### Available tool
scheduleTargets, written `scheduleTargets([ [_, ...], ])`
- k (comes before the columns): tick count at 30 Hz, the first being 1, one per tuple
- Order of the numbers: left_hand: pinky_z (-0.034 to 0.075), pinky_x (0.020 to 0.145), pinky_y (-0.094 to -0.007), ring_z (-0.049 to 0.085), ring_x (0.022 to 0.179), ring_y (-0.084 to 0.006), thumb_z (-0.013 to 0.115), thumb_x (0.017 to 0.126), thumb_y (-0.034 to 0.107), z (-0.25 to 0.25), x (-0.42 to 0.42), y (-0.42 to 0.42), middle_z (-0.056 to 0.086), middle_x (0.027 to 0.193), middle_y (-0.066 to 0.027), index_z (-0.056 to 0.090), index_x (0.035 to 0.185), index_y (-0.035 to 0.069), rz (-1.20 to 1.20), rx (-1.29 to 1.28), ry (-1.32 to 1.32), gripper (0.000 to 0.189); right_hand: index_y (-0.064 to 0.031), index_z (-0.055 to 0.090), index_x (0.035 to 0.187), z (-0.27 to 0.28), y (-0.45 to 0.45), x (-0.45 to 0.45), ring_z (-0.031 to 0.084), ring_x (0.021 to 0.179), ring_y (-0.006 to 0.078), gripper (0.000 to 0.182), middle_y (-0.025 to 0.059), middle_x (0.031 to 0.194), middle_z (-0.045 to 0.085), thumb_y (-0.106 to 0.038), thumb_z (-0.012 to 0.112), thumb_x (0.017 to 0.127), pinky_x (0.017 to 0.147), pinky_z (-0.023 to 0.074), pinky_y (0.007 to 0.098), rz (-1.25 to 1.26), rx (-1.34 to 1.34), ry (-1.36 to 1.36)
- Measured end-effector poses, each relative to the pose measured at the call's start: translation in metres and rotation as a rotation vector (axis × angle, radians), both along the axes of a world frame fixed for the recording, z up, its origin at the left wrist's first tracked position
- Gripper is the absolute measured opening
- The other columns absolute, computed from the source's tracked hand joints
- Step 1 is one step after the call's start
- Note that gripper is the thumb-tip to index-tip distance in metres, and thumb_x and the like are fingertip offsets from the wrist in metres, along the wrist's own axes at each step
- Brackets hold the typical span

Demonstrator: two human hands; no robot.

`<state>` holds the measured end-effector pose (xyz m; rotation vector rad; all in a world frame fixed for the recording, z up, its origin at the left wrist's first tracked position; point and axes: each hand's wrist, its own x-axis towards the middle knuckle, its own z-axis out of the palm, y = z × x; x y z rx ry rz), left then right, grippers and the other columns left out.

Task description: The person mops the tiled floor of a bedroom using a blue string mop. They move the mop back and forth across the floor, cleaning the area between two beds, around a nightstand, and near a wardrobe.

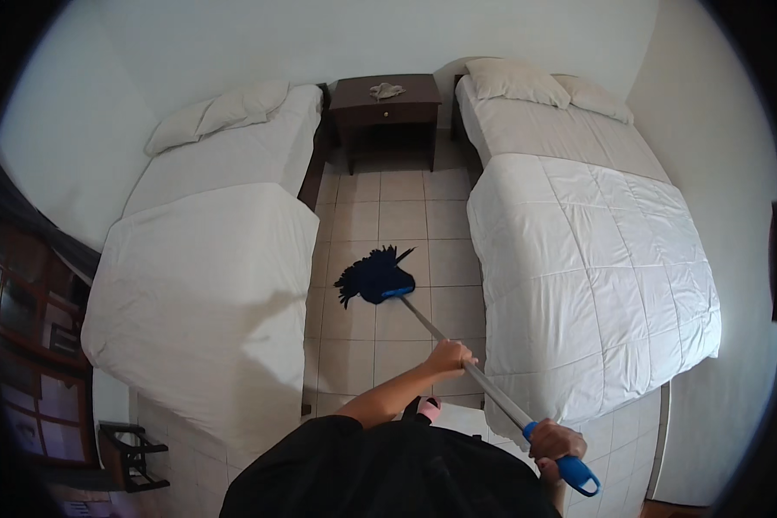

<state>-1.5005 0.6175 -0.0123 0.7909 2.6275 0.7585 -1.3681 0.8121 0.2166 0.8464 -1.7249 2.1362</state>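
Observation:
A mop slants across the view, its dark blue fringed head (374,275) spread flat on the tiled floor (403,220) between two beds. Partway along the grey mop handle (498,393), my left hand (450,358) is wrapped around the pole. My right hand (556,443) grips the upper end, around the blue plastic grip (580,476), whose hanging loop sticks out below the fist. A blue socket (398,292) joins the pole to the mop head.
White-covered beds stand left (200,278) and right (589,278), the right one with a quilted duvet. Between their heads is a dark wooden nightstand (385,90) with a crumpled cloth (387,91) on top. A dark stool (132,456) stands lower left, near a wooden-framed window (32,382).

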Motion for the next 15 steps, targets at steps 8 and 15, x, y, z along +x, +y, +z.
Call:
scheduleTargets([
  [8, 0.041, 0.055, -0.0401, 0.056, 0.063, -0.0289, 0.061, 0.072, 0.029, -0.029, -0.077, -0.03, 0.057, 0.064, -0.008, 0.056, 0.062, 0.01, 0.151, 0.261, 0.334, 0.022, -0.0086, 0.04, 0.056, -0.032, -0.025, -0.091, 0.046, 0.043, 0.0175, 0.028, 0.0036, 0.05, 0.046, -0.01, 0.064, 0.07, 0.05, 0.0371, 0.0308, 0.013, -0.174, 0.022],
  [15, 0.043, 0.059, -0.0401, 0.055, 0.073, -0.028, 0.061, 0.071, 0.031, -0.033, -0.068, -0.032, 0.056, 0.067, -0.0086, 0.054, 0.063, 0.008, 0.338, 0.061, 0.062, 0.025, -0.0067, 0.044, 0.06, -0.045, -0.021, -0.078, 0.05, 0.049, 0.0226, 0.021, 0.0069, 0.054, 0.05, -0.006, 0.062, 0.069, 0.049, 0.041, 0.0341, 0.059, 0.135, 0.047],
])
